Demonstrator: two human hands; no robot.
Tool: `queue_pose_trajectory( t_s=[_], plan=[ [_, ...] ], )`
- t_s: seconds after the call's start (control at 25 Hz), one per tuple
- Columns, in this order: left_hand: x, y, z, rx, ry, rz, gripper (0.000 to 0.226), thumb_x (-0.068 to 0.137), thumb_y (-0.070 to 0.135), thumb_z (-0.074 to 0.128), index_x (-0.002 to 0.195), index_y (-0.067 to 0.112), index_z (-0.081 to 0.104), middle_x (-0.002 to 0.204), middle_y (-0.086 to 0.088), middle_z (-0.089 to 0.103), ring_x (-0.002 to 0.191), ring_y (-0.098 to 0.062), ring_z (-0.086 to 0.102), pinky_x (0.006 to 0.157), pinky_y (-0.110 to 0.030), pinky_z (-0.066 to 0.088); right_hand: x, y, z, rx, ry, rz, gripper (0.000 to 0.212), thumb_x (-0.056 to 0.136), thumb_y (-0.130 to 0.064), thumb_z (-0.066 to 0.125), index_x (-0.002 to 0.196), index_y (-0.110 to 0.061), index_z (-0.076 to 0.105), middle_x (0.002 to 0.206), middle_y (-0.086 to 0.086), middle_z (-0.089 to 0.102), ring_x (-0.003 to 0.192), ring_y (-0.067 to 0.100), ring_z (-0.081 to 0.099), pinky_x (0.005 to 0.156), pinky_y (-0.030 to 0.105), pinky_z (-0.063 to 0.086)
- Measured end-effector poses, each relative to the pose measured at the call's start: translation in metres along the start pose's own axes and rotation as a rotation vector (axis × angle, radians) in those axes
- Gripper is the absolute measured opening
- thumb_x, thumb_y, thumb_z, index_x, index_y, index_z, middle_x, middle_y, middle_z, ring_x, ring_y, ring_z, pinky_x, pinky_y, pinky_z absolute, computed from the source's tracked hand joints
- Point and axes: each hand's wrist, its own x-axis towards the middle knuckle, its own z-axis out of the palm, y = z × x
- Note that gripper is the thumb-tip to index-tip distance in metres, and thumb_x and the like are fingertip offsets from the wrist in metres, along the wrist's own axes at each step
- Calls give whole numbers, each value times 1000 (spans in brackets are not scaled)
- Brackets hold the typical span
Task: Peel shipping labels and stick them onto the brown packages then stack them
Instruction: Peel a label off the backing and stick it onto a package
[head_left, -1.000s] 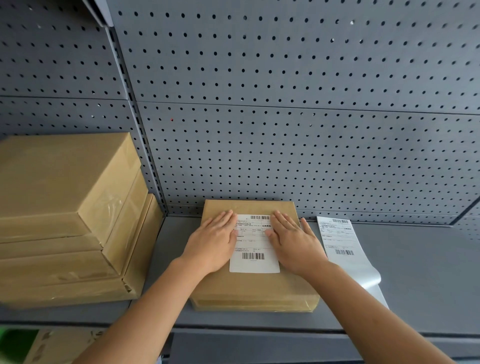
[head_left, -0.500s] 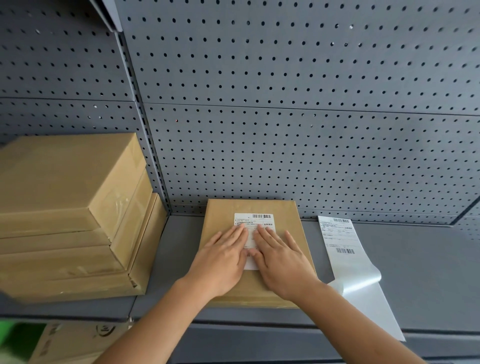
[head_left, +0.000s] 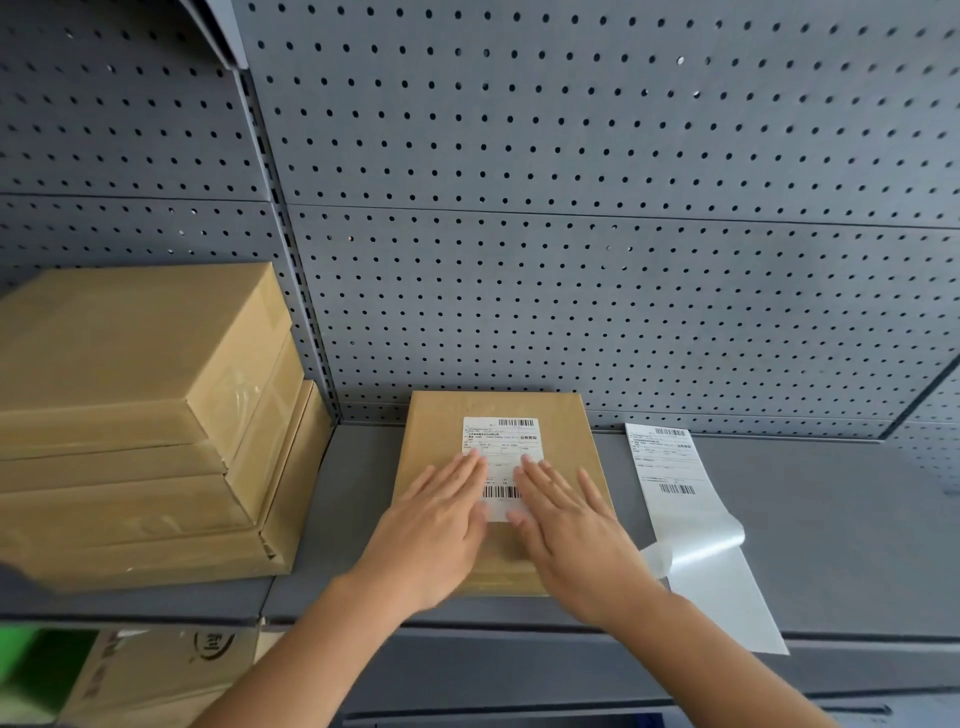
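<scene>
Head view: both hands, left hand (head_left: 431, 535) and right hand (head_left: 576, 540), press flat, fingers spread, on one label (head_left: 501, 441) atop one brown package (head_left: 431, 431) mid-shelf (head_left: 831, 519); one label strip (head_left: 670, 467) lies right, stacked packages (head_left: 130, 415) left.

The left hand (head_left: 431, 540) and right hand (head_left: 571, 540) were bare. The left forearm (head_left: 311, 654) and right forearm (head_left: 727, 660) were likewise bare from wrist to the lower edge of view. Fingernails (head_left: 514, 517) appeared short and plain; finer detail was too blurred to record.
</scene>
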Motion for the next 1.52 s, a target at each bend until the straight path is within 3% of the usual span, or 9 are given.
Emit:
queue_pose_trajectory(
  t_s=[0.12, 0.28, 0.56, 0.68, 0.76, 0.88, 1.08, 1.24, 1.52],
  plan=[
    [-18, 9, 16, 40, -14, 61, 82, 90, 51, -24, 162, 20, 0, 167, 8, -10, 154, -2, -10, 127, -35, 6, -14, -15, 17, -15, 21, -61, 71, 103, -54, 0, 159, -20, 25, 165, -6, 19, 153, 11, 16, 122, 36, -3],
    [-26, 2, 22, 63, 18, -2, 73, 90, 52, -18, 157, 23, -10, 163, 12, -15, 153, -3, -12, 128, -34, 2, -26, -4, 27, -169, -20, 3, 66, 106, -54, 16, 148, -16, 49, 155, -2, 45, 144, 13, 41, 113, 45, 16],
    [-46, -26, 13, 25, 4, -263, 62, 105, 49, 3, 158, 23, -16, 163, 11, -24, 151, -3, -17, 124, -27, -5, -57, 45, 14, -113, 28, 184, 85, 91, -68, -15, 160, -25, 11, 165, -15, 4, 153, 5, 7, 124, 33, 0],
    [-52, -31, 14, -337, 36, -455, 70, 104, 57, 18, 162, 25, -3, 169, 11, -3, 155, -8, 8, 123, -30, 15, -60, 48, 5, 261, -10, 386, 77, 97, -67, 16, 161, -24, 7, 163, -18, 11, 153, 8, 17, 120, 28, 19],
    [-54, -25, 13, -759, 69, -585, 65, 103, 56, 32, 160, 26, 22, 162, 14, 29, 151, -14, 27, 120, -34, 23, -56, 45, -1, 646, -9, 540, 62, 102, -52, 40, 157, -27, 25, 154, -15, 39, 140, 11, 41, 111, 29, 35],
    [-56, -19, 14, -1095, 85, -679, 55, 102, 51, 45, 151, 26, 45, 150, 13, 49, 144, -13, 39, 120, -37, 29, -52, 39, -4, 974, -6, 628, 28, 105, -34, 45, 129, -32, 59, 123, -15, 66, 113, 0, 57, 85, 16, 42],
    [-57, -8, 4, -1155, 191, -651, 44, 102, 46, 50, 142, 29, 55, 122, 27, 55, 121, -1, 44, 108, -29, 30, -55, 31, -14, 1055, 58, 669, 24, 105, -31, 44, 111, -36, 66, 113, -17, 69, 107, -1, 57, 79, 16, 41],
    [-48, 12, -18, -1147, 219, -592, 11, 101, 46, 52, 103, 50, 62, 84, 48, 65, 95, 17, 56, 85, -16, 36, -60, 39, -44, 1075, 198, 681, 21, 104, -29, 46, 100, -36, 66, 107, -20, 67, 99, -8, 55, 77, 17, 40],
    [6, 91, -20, -1152, 125, -323, 26, 99, 46, 54, 114, 33, 72, 103, 27, 75, 90, 14, 66, 78, -16, 46, -95, 114, -107, 998, 487, 762, 18, 103, -27, 49, 109, -30, 65, 107, -12, 67, 97, 1, 58, 84, 31, 40]
  ],
)
